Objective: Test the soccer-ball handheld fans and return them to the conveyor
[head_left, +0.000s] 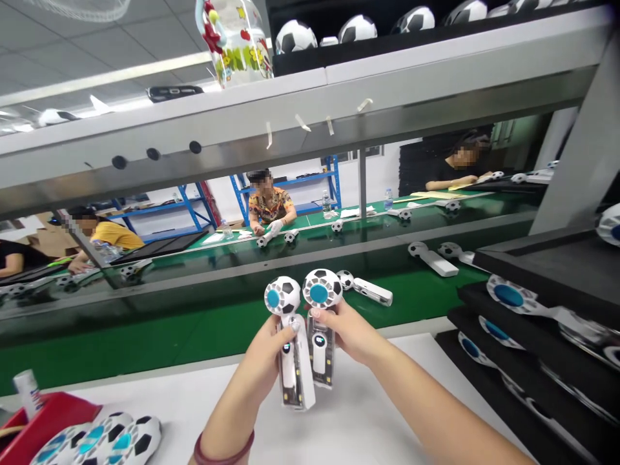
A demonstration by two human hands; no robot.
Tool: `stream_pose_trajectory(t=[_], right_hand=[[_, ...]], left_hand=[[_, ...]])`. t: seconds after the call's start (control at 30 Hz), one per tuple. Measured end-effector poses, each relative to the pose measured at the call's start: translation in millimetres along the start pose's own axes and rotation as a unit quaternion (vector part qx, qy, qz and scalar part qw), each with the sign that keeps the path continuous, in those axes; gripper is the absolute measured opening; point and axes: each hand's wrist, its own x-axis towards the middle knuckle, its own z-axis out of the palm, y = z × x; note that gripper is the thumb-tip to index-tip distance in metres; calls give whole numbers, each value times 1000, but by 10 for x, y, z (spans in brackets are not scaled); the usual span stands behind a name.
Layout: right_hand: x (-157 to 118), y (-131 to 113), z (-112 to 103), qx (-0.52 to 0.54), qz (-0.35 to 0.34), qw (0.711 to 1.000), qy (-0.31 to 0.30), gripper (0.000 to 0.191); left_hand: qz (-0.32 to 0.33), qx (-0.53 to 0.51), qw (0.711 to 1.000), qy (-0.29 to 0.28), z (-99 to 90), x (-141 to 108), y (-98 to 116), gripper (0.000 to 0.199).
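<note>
In the head view my left hand is closed around a handheld fan with a black-and-white football head and a blue centre. Its clear and white handle shows a small lit display, partly behind my thumb. My right hand grips a second handheld fan of the same kind, its display lit too. Both are held upright, side by side, above the white tabletop. Just behind them, another football fan lies on the green conveyor belt.
Black foam trays holding fans are stacked at right. A red bin and several football-patterned pieces sit at lower left. A metal shelf crosses overhead, with a decorated clear jug on it. Co-workers sit across the belt.
</note>
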Motion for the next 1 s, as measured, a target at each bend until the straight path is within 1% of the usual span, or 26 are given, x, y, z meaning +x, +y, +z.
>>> stream_pose_trajectory(t=[0.07, 0.13, 0.23, 0.33, 0.4, 0.47, 0.53, 0.57, 0.63, 0.7, 0.73, 0.8, 0.87, 0.93, 1.0], right_hand=[[45, 19, -43, 7, 19, 999, 29, 44], [84, 27, -93, 22, 31, 997, 71, 47], [122, 54, -148, 11, 10, 993, 114, 47], [135, 121, -167, -4, -38, 992, 122, 45], [125, 195, -185, -6, -78, 991, 108, 47], [97, 301, -231, -17, -105, 991, 81, 50], [52, 442, -310, -33, -112, 992, 55, 57], [26, 523, -355, -45, -105, 993, 36, 61], [-29, 685, -435, -84, -76, 994, -7, 61], [-74, 822, -478, -119, -37, 992, -37, 51], [-88, 876, -482, -118, -19, 992, -38, 46], [-96, 948, -461, -70, 11, 997, -22, 46], [-89, 978, -418, 3, 42, 999, -11, 50], [-82, 971, -375, 60, 65, 996, -8, 54], [-88, 939, -346, 94, 77, 993, -5, 58]], left_hand=[[-17, -26, 999, 36, -3, 10, -20, 53], [-19, -55, 997, 52, -22, 39, -55, 56], [-21, -64, 995, 77, -53, 117, -154, 61], [-16, -52, 987, 149, -73, 194, -303, 62], [19, -29, 981, 190, -90, 221, -423, 59], [65, 2, 976, 207, -107, 221, -560, 57], [89, 22, 976, 196, -121, 198, -708, 64], [86, 26, 979, 181, -128, 182, -779, 70], [49, 4, 989, 142, -149, 147, -895, 74], [-1, -56, 993, 105, -191, 120, -960, 69], [-27, -91, 991, 90, -220, 111, -973, 64], [-70, -147, 984, 71, -287, 101, -969, 56], [-88, -168, 981, 52, -341, 93, -949, 49], [-77, -162, 983, 33, -367, 82, -929, 45], [-58, -147, 987, 21, -367, 69, -912, 44]])
